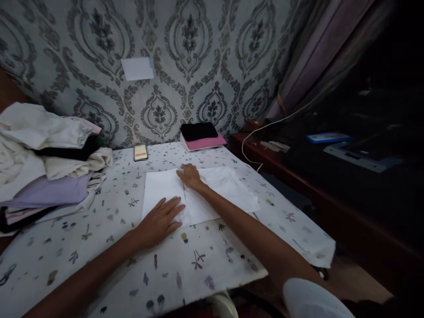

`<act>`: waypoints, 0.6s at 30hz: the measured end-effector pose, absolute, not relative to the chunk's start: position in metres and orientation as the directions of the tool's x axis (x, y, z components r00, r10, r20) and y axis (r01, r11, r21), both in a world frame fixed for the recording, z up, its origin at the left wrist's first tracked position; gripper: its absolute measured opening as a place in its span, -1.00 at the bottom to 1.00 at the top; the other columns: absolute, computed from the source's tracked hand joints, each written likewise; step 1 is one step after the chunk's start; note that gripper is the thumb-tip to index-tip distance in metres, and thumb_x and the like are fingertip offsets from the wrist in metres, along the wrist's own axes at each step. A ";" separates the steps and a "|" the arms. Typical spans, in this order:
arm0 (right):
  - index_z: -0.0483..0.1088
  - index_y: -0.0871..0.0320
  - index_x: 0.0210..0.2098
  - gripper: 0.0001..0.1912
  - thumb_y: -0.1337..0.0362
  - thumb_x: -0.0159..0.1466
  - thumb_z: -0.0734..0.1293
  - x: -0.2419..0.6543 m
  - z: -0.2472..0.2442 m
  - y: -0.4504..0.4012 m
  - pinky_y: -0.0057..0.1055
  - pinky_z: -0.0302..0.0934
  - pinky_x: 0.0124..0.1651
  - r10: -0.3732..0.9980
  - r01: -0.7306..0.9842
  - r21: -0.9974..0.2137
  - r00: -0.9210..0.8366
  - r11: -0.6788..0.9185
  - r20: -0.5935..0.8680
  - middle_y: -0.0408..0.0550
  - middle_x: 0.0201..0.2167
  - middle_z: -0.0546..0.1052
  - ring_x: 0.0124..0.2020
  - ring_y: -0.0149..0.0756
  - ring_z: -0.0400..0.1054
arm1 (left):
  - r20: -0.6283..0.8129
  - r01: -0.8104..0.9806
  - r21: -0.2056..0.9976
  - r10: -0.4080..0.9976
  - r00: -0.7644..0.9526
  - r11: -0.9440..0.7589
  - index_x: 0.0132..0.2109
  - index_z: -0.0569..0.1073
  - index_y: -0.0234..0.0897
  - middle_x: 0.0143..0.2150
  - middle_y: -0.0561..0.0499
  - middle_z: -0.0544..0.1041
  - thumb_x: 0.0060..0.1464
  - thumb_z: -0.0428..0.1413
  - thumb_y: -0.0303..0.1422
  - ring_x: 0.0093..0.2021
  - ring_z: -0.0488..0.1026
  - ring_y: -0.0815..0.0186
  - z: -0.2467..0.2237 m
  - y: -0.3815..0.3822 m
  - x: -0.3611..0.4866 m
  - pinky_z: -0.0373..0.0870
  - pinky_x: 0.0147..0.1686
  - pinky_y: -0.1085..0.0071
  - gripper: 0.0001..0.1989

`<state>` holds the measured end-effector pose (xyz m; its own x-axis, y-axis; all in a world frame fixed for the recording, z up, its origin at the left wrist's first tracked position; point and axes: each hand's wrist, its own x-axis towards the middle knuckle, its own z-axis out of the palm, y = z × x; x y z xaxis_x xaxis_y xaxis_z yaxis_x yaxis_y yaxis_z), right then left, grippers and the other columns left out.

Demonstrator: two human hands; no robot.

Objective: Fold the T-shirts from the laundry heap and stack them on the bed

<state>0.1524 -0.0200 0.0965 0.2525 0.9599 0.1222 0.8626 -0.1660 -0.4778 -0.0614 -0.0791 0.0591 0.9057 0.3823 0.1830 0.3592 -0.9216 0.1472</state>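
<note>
A white cloth [217,201], perhaps a garment, lies folded on the table with a fold edge running from far to near across it. My left hand [163,221] rests palm down on its near left part, fingers stretched and slightly spread. At the far end of the fold edge is my right hand [190,176], its fingers bent and closed on the cloth; the fingertips are partly hidden. The right forearm crosses above the right part of the cloth, which looks wrinkled near its end.
A heap of clothes [49,163] stands at the left. Farther back are a small cream-coloured item [141,152] and a folded black cloth [199,131] on a pink one [205,141]. A white cable [243,145] hangs by dark furniture [331,203] on the right. The patterned tablecloth [115,247] covers the table.
</note>
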 end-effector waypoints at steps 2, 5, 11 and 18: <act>0.50 0.20 -0.09 -0.71 0.16 0.29 0.31 0.150 0.091 0.000 -0.17 0.21 0.09 0.961 0.863 -0.476 0.252 -0.170 0.113 0.18 0.01 0.49 0.06 0.00 0.33 | 0.194 0.367 0.135 0.388 0.901 -0.920 0.38 0.17 -0.16 0.44 -0.10 0.17 0.40 -0.22 -0.12 0.45 0.04 0.24 0.059 -0.079 -0.061 0.01 0.41 0.11 -0.49; 0.50 0.14 -0.17 -0.80 0.28 0.26 0.29 0.148 0.087 0.009 -0.21 0.18 0.10 0.961 0.874 -0.471 0.220 -0.118 0.167 0.08 -0.02 0.51 0.07 -0.06 0.31 | 0.197 0.360 0.127 0.379 0.904 -0.924 0.36 0.19 -0.17 0.43 -0.11 0.19 0.40 -0.22 -0.11 0.44 0.06 0.23 0.059 -0.080 -0.062 0.03 0.40 0.10 -0.49; 0.38 0.13 -0.02 -0.70 0.27 0.39 0.10 0.146 0.087 0.003 -0.33 0.23 -0.07 0.958 0.888 -0.455 0.183 -0.065 0.220 0.00 -0.14 0.56 -0.11 -0.20 0.40 | 0.207 0.357 0.167 0.386 0.899 -0.919 0.36 0.19 -0.14 0.43 -0.11 0.20 0.39 -0.22 -0.10 0.43 0.09 0.21 0.057 -0.079 -0.062 0.03 0.39 0.09 -0.49; 0.34 0.16 0.07 -0.69 0.31 0.36 0.18 0.148 0.087 0.004 -0.24 0.22 -0.07 0.960 0.921 -0.353 0.231 -0.163 0.160 0.15 -0.09 0.56 -0.08 -0.06 0.42 | 0.190 0.356 0.261 0.409 0.893 -0.898 0.36 0.21 -0.11 0.43 -0.12 0.19 0.38 -0.19 -0.10 0.43 0.09 0.19 0.062 -0.084 -0.062 0.03 0.40 0.06 -0.49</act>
<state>0.1478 0.0045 0.0866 0.2311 0.9597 0.1597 0.9214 -0.1632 -0.3527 -0.0624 -0.0838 0.0622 0.8926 0.4088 0.1902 0.3556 -0.8976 0.2606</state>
